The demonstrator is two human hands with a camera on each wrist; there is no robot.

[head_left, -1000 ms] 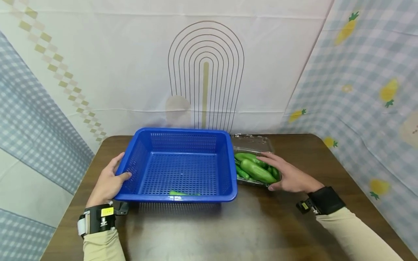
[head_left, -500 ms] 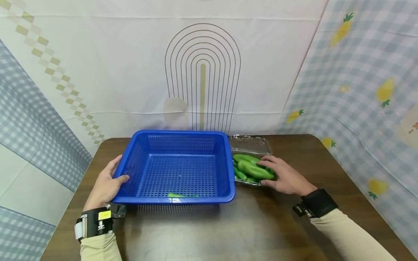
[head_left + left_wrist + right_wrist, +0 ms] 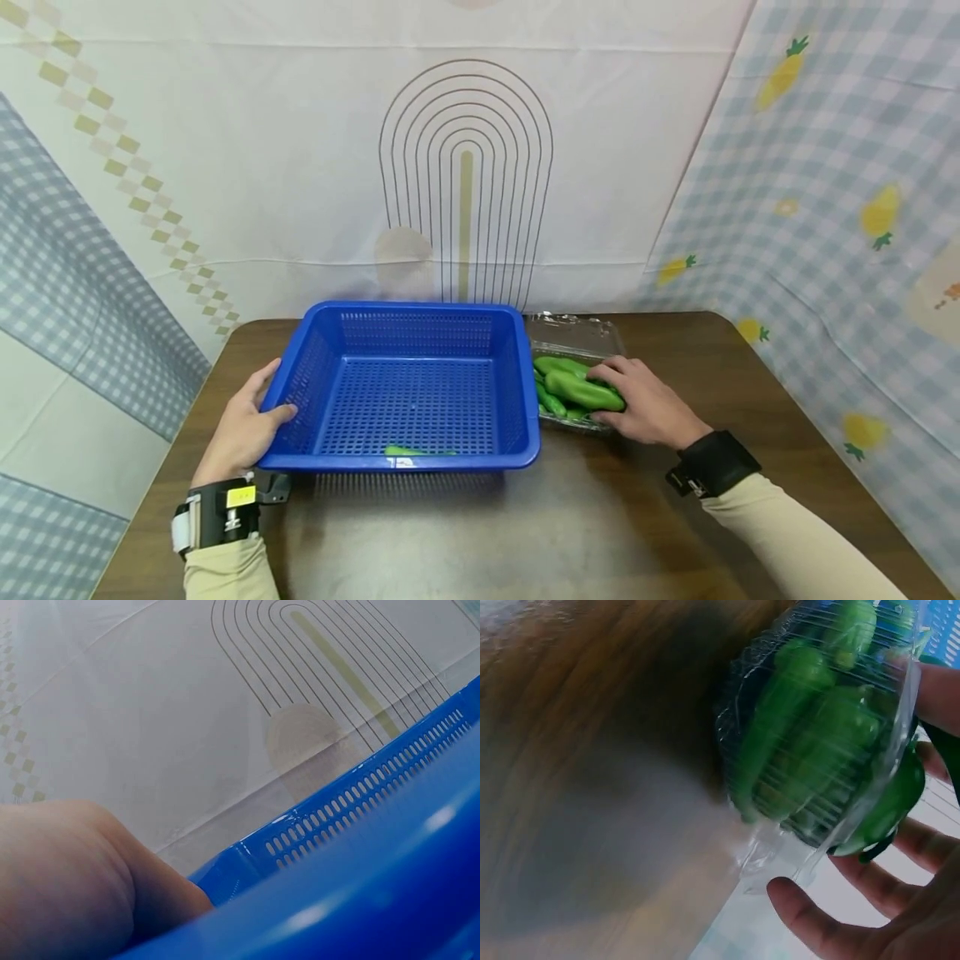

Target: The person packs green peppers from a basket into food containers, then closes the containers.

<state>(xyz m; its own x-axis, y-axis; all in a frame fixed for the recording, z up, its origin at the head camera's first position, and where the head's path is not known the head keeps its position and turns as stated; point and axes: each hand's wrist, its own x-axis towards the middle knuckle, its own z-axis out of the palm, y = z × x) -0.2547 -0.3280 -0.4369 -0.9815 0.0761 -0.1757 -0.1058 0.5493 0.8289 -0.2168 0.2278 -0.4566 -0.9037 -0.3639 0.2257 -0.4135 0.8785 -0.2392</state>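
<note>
My left hand point(image 3: 243, 429) grips the left rim of a blue plastic basket point(image 3: 414, 462), with the thumb over the inside of the wall. Inside the basket, a light green piece point(image 3: 405, 451) shows just behind the near rim, which hides most of it. To the right, a clear plastic clamshell container point(image 3: 889, 776) holds several green peppers. My right hand point(image 3: 647, 406) holds the right end of the large green pepper point(image 3: 576, 389) on top, fingers over its far side and thumb at the near side. Other peppers point(image 3: 776, 727) show through the container's ribbed wall.
Behind the peppers, the container's clear lid point(image 3: 573, 335) lies folded back towards the wall. Brown wooden tabletop point(image 3: 480, 533) extends in front of the basket. Patterned cloth point(image 3: 300, 150) hangs at the back and both sides, close to the table's edges.
My right hand has moved left and its fingers have drawn in around the top pepper's end. The left hand stays on the basket rim. The head view has shifted slightly.
</note>
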